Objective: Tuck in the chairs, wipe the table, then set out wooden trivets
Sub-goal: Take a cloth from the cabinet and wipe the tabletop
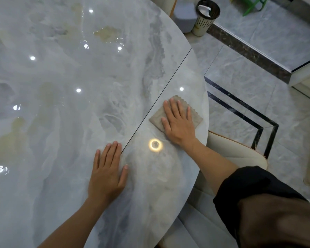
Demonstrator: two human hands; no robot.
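Observation:
A glossy grey marble table [64,97] fills the left of the head view, with a dark seam running diagonally near its right edge. A folded beige cloth [156,119] lies flat by that edge, right of the seam. My right hand [177,120] presses on the cloth with straight fingers. My left hand [106,174] rests flat on the bare tabletop, fingertips by the seam. A cream chair [238,153] is tucked under the table's right edge, beneath my right forearm. No trivets are in view.
A round bin [205,18] with white paper in it stands on the tiled floor beyond the table, beside a grey seat [184,17]. A green stool [254,4] is at the top right. A cabinet corner [308,76] juts in at the right.

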